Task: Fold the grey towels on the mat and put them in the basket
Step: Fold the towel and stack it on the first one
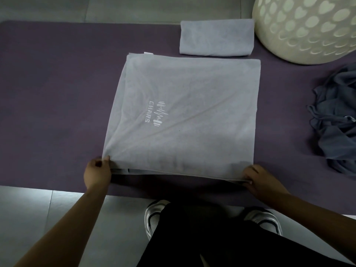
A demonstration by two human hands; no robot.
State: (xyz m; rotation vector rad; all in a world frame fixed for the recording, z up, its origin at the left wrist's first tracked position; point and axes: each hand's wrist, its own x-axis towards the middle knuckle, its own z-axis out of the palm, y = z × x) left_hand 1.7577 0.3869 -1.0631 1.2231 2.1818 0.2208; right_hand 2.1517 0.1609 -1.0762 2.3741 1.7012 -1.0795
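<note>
Head view: purple mat (57,93) on pale tiled floor (48,209), dim light. Grey towel (185,116) spread flat mid-mat, white embroidered logo (156,113), text reads roughly "CIIARS". Left hand (98,170) pinches near left corner; right hand (258,179) pinches near right corner. Folded towel (215,37) beyond it, beside cream perforated basket (308,27). Darker cloth heap (337,120) at right.

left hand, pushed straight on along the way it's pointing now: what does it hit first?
The left hand pinches the near-left corner of the large grey towel and points away from the person. Going straight on, it would probably meet only that towel's left edge, then bare purple mat. Height above the mat is unclear.
</note>
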